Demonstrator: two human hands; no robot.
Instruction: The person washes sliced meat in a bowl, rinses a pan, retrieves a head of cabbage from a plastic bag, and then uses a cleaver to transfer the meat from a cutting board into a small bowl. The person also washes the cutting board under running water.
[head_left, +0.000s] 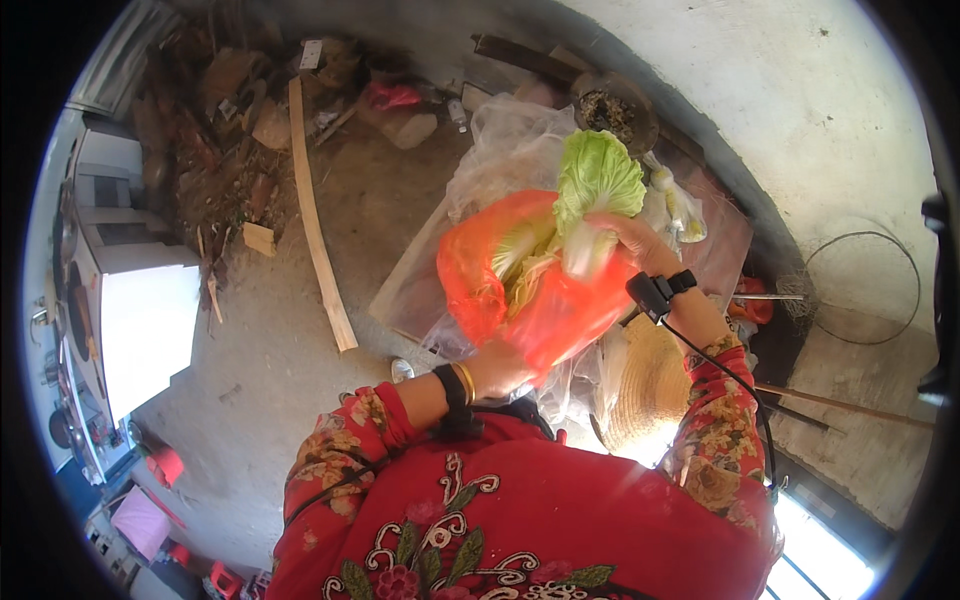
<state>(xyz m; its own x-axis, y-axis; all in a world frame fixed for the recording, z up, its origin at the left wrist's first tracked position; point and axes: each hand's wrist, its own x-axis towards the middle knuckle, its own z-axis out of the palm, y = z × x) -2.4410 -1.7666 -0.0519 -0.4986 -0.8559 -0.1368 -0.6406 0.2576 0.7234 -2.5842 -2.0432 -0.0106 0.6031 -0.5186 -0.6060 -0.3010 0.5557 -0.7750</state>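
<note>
A napa cabbage leaf, green and frilled with a pale white base, is held up by my right hand. That base is over the mouth of an orange-red plastic bag, and the hand is partly blurred. Inside the bag, more pale cabbage and some yellowed leaf pieces show. Low at the bag's near edge, my left hand grips the plastic, its fingers mostly hidden behind the bag. Clear plastic sheeting lies crumpled beyond the bag.
A woven straw hat sits below my right forearm. Farther back stands a round basin with dry scraps. A long wooden strip lies on the floor at left, beside heaped firewood. A wire hoop leans against the wall.
</note>
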